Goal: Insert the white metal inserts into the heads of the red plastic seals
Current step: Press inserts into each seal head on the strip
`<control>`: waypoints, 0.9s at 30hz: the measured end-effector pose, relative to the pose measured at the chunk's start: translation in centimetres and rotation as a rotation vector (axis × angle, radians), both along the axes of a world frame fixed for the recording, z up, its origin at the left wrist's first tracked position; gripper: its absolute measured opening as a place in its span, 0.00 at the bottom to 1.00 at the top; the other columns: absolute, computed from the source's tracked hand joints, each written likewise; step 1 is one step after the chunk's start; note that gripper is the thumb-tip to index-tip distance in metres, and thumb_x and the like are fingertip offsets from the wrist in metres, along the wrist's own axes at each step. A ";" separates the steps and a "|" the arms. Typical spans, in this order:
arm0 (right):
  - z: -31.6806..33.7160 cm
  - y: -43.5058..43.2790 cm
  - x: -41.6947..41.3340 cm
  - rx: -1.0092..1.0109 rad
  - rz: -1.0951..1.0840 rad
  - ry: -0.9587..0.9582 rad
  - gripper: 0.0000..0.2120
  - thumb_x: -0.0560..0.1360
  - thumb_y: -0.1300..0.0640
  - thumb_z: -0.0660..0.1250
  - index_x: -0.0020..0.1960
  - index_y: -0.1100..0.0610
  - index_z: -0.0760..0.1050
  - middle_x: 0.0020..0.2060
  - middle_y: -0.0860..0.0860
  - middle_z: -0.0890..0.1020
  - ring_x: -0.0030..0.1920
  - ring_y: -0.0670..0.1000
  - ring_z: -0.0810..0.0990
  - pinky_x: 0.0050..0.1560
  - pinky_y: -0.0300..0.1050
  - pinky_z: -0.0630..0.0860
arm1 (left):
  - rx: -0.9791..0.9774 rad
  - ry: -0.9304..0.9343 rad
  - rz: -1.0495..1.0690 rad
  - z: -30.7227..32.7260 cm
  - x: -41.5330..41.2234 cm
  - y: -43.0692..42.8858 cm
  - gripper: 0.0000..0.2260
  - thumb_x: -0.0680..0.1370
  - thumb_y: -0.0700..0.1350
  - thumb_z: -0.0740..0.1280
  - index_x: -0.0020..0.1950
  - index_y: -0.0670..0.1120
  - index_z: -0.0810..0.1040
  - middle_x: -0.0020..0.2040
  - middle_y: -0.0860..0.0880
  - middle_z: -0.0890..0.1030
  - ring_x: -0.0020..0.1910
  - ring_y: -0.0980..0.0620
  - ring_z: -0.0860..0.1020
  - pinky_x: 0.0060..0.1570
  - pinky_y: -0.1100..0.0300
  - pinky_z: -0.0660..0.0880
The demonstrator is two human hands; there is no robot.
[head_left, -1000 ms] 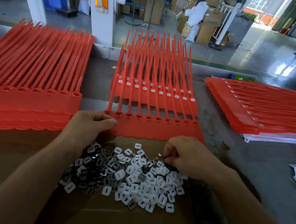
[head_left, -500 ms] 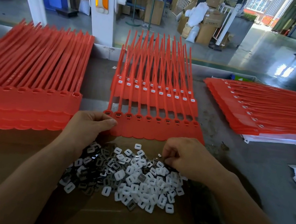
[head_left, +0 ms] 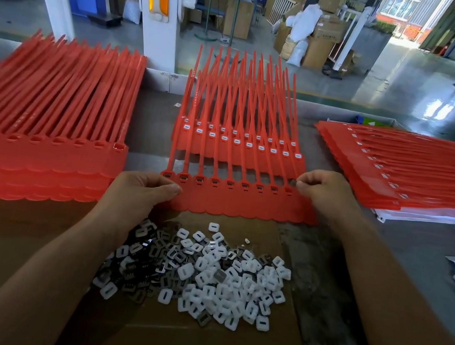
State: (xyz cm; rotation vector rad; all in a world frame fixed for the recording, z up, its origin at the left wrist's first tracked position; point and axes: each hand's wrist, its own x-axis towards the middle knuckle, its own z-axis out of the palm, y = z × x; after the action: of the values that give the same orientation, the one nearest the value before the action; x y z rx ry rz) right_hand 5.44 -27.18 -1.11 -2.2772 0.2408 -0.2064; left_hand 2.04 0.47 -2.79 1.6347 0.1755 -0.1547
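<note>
head camera, looking down over a factory bench: a person's left hand (head_left: pixel 142 193) grips the near-left corner of the front strip (head_left: pixel 234 202) of red plastic seals, thumb pressed on top, while the right hand (head_left: pixel 325 189) is closed in a pinch at the strip's far-right head, apparently holding a small insert (head_left: pixel 293 182) just at the socket. all the heads along this strip show dark open sockets with no white in them, so this strip looks to be at its very start. the second strip (head_left: pixel 241 145), lying just behind, has a white piece seated in each visible head, and the right stack (head_left: pixel 393 177) also shows white in its heads, so those appear finished. the left stack (head_left: pixel 43 154) shows empty sockets and, by the look of it, is still to be done. the loose inserts (head_left: pixel 221 275) lie heaped on brown cardboard (head_left: pixel 198 342) between the forearms: small rounded squares with a central slot, some matte white, others dark and glinting like metal. the seals are smooth, slightly translucent red, joined side by side in a sheet with a scalloped near edge and long thin tails pointing away. the grey table (head_left: pixel 426 256) looks worn and stained.
</note>
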 end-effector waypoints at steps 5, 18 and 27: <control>-1.6 -0.1 1.4 -0.039 0.006 0.059 0.10 0.73 0.65 0.66 0.36 0.54 0.75 0.34 0.47 0.76 0.38 0.44 0.72 0.35 0.35 0.65 | 0.010 -0.007 -0.008 -0.1 0.0 0.2 0.06 0.73 0.42 0.69 0.37 0.44 0.82 0.36 0.44 0.84 0.34 0.50 0.82 0.32 0.63 0.76; -0.6 -0.5 2.4 -0.283 0.109 0.166 0.12 0.73 0.64 0.65 0.34 0.52 0.75 0.38 0.46 0.77 0.42 0.45 0.73 0.42 0.39 0.66 | 0.005 -0.021 0.003 0.0 0.0 0.0 0.07 0.72 0.41 0.69 0.34 0.45 0.83 0.34 0.46 0.83 0.31 0.52 0.81 0.28 0.67 0.75; -0.4 -0.3 2.8 -0.340 0.113 0.186 0.13 0.72 0.64 0.66 0.31 0.51 0.75 0.34 0.45 0.77 0.37 0.41 0.72 0.44 0.39 0.66 | -0.003 -0.011 0.014 0.1 -0.1 -0.2 0.06 0.72 0.41 0.69 0.35 0.44 0.82 0.33 0.46 0.83 0.30 0.53 0.81 0.27 0.68 0.74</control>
State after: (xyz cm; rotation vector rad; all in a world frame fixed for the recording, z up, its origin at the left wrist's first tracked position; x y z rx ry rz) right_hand 8.29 -27.51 -1.49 -2.6426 0.1827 0.0278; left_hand 1.97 0.32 -2.69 1.6311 0.1778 -0.1354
